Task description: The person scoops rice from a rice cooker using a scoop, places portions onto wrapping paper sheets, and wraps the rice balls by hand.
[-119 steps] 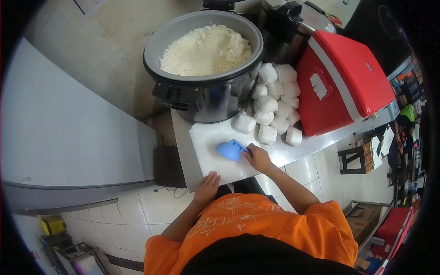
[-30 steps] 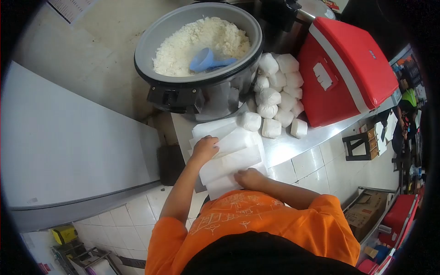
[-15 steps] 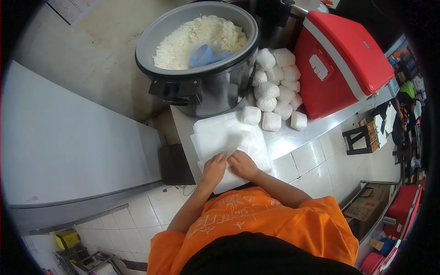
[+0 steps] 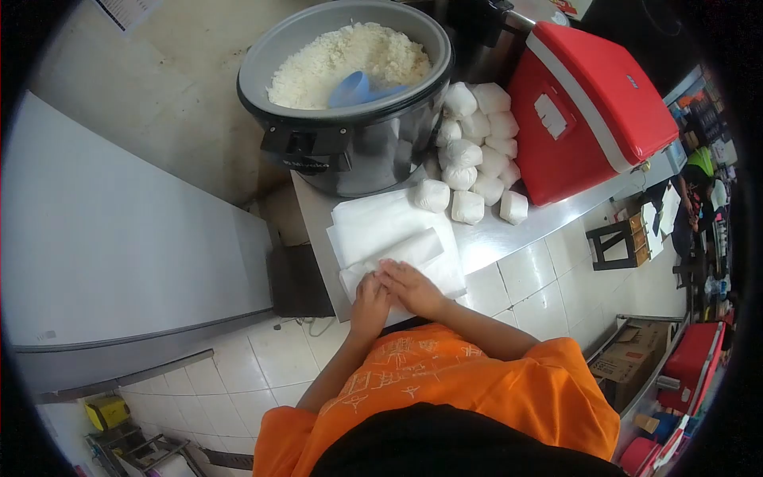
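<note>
Left hand [image 4: 368, 312], right hand [image 4: 417, 292]: fingers together at near edge of folded thin white paper sheet [image 4: 419, 248]; clamping hidden, cannot tell | sheet atop flat white paper stack [image 4: 373, 215] | likely light, soft, creases easily; pinch folded edge

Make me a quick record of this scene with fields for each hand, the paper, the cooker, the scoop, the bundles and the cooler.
Left hand: at the near edge of a folded sheet
Right hand: beside the left, fingers on the same sheet
Paper stack: white, under the folded sheet, on the metal table
Cooker: open, holding white rice
Scoop: blue, resting in the rice
Bundles: white, grouped between cooker and cooler
Cooler: red, lid closed
</note>
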Demonstrator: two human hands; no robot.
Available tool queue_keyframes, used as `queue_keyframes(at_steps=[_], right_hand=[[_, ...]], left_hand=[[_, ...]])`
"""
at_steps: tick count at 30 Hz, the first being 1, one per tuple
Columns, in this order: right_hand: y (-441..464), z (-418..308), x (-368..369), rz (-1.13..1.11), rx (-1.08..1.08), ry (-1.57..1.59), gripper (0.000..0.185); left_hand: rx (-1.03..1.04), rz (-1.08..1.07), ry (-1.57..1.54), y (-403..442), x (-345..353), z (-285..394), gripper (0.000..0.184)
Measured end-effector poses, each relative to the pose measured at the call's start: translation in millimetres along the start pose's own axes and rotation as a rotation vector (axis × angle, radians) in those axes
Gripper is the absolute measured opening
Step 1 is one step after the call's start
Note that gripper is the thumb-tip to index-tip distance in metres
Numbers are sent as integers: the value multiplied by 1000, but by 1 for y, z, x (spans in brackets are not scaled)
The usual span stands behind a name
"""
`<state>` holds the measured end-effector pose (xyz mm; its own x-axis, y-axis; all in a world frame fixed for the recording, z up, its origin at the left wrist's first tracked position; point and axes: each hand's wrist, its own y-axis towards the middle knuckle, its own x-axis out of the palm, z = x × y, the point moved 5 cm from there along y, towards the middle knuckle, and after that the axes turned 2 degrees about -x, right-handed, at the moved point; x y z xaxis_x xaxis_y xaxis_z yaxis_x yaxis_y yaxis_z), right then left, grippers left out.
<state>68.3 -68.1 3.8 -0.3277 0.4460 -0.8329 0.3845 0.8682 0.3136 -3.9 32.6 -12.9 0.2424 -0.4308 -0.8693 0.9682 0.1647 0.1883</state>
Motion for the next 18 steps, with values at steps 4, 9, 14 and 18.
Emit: queue_keyframes(at_steps=[4, 9, 14, 18], right_hand=[[-11, 16, 2, 5, 138, -1, 53], [-25, 58, -4, 77, 101, -226, 38], [21, 83, -15, -130, 270, -201, 22], [50, 87, -21, -324, 387, -440, 49]], left_hand=[[-129, 44, -52, -16, 6, -16, 48], [-117, 97, 78, -10, -3, -30, 26], [-288, -47, -75, 17, -13, -51, 13], [-454, -226, -42, 43, -12, -62, 13]])
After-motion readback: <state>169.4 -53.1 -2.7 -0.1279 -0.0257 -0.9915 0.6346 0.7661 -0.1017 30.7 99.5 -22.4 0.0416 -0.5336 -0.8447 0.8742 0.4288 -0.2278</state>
